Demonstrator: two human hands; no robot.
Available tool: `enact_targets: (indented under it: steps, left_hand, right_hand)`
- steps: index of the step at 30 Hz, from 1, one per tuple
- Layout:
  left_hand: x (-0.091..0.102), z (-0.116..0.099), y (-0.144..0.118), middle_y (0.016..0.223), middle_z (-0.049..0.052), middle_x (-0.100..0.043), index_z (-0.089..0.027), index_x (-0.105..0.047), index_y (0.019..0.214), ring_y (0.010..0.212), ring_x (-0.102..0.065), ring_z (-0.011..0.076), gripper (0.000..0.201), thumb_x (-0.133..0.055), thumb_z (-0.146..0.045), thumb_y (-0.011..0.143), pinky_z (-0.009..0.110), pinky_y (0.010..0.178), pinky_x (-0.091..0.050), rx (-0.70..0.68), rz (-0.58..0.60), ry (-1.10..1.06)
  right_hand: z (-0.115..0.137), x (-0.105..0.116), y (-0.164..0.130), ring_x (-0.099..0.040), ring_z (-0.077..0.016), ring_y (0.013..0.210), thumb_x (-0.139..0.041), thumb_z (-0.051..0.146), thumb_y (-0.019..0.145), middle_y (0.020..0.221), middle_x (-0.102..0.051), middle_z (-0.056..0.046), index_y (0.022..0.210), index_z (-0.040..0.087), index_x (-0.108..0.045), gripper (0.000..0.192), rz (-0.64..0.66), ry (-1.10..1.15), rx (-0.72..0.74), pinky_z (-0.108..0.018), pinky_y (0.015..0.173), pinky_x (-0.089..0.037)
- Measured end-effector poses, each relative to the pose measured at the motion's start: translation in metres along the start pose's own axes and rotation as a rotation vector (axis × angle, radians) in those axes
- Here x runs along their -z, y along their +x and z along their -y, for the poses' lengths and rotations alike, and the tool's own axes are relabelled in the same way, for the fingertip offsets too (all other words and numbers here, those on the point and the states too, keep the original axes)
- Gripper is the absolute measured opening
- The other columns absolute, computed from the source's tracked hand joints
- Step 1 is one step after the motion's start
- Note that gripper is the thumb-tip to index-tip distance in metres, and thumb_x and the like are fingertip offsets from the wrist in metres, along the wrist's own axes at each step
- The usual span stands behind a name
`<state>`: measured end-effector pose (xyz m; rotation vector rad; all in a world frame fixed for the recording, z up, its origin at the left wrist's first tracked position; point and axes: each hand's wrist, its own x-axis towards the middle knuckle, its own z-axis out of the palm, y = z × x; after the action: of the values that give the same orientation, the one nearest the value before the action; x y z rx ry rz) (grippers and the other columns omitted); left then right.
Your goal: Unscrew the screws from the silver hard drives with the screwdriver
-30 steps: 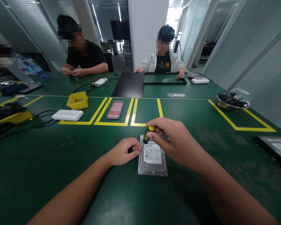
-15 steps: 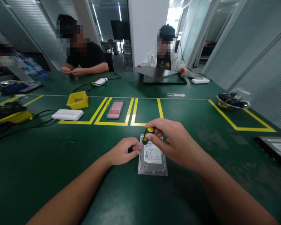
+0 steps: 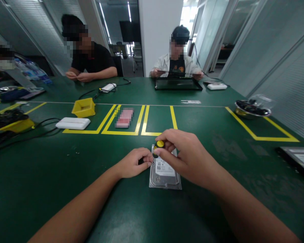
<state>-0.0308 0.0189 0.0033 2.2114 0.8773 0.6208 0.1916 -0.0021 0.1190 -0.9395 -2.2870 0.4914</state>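
A silver hard drive (image 3: 165, 182) with a white label lies flat on the green table in front of me. My right hand (image 3: 184, 153) pinches the handle of a small black and yellow screwdriver (image 3: 159, 145), held tilted over the drive's upper left part. The screwdriver's tip is mostly hidden near the drive's left edge. My left hand (image 3: 135, 162) rests on the table with curled fingers, thumb and fingertips gripping the drive at that left edge, close to the screwdriver. My right hand covers the drive's upper right part.
Another drive-like device (image 3: 300, 160) lies at the right edge. A metal bowl (image 3: 253, 113) of dark parts, a yellow bin (image 3: 83, 108), a white power strip (image 3: 73, 123) and a pink blurred object (image 3: 125, 118) stand farther off. Across the table, one person holds a panel above a black frame (image 3: 178, 88).
The screwdriver handle has tipped a little to the left and toward me in my right hand. My left hand and the drive stay put. The person opposite has tilted the panel.
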Motion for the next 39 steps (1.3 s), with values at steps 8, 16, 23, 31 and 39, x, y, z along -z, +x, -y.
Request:
enact_targets:
  steps: [8,16,23,31,39]
  left_hand:
    - [-0.0017,0.003,-0.0007,0.08,-0.001,-0.056,-0.017,-0.058,0.088,0.075,-0.053,0.0135,0.002,-0.057,-0.016,0.087,0.026,0.071,-0.041,-0.021,-0.011,0.05]
    - [-0.0006,0.0027,-0.0001,0.089,0.003,-0.063,-0.017,-0.062,0.095,0.082,-0.057,0.017,0.01,-0.055,-0.021,0.089,0.03,0.077,-0.045,0.001,0.016,0.052]
    - [0.0006,-0.0004,0.0011,0.09,0.003,-0.063,-0.017,-0.062,0.096,0.083,-0.057,0.0181,0.012,-0.054,-0.024,0.091,0.032,0.08,-0.046,0.015,0.024,0.043]
    - [0.0006,-0.0003,0.0008,0.085,0.003,-0.062,-0.018,-0.062,0.093,0.081,-0.056,0.0178,0.011,-0.055,-0.024,0.089,0.032,0.078,-0.046,0.016,0.02,0.039]
    - [-0.0009,-0.0003,0.0006,0.076,-0.001,-0.053,-0.017,-0.056,0.082,0.072,-0.051,0.0129,0.004,-0.057,-0.016,0.086,0.026,0.069,-0.04,-0.007,-0.02,0.043]
  right_hand:
    - [0.001,0.0008,-0.0015,-0.052,-0.0123,0.076,-0.063,0.021,0.088,0.084,-0.058,-0.001,0.095,0.013,-0.061,0.011,0.005,0.014,0.005,-0.026,0.068,-0.038]
    - [0.0051,0.0003,-0.0011,-0.049,-0.0121,0.074,-0.063,0.022,0.089,0.082,-0.057,-0.001,0.095,0.013,-0.061,0.011,0.024,0.022,0.01,-0.026,0.066,-0.036]
    - [0.0065,-0.0009,-0.0007,-0.049,-0.0123,0.074,-0.062,0.021,0.089,0.083,-0.058,-0.001,0.095,0.013,-0.061,0.009,0.028,0.014,0.022,-0.026,0.067,-0.037]
    - [0.0053,-0.0011,-0.0003,-0.052,-0.0136,0.077,-0.062,0.022,0.09,0.086,-0.06,-0.002,0.098,0.014,-0.063,0.012,0.027,0.006,0.011,-0.026,0.069,-0.038]
    - [0.0002,-0.004,-0.0007,-0.056,-0.0147,0.088,-0.061,0.019,0.09,0.099,-0.061,-0.006,0.111,0.013,-0.066,0.023,-0.016,0.016,0.026,-0.027,0.076,-0.043]
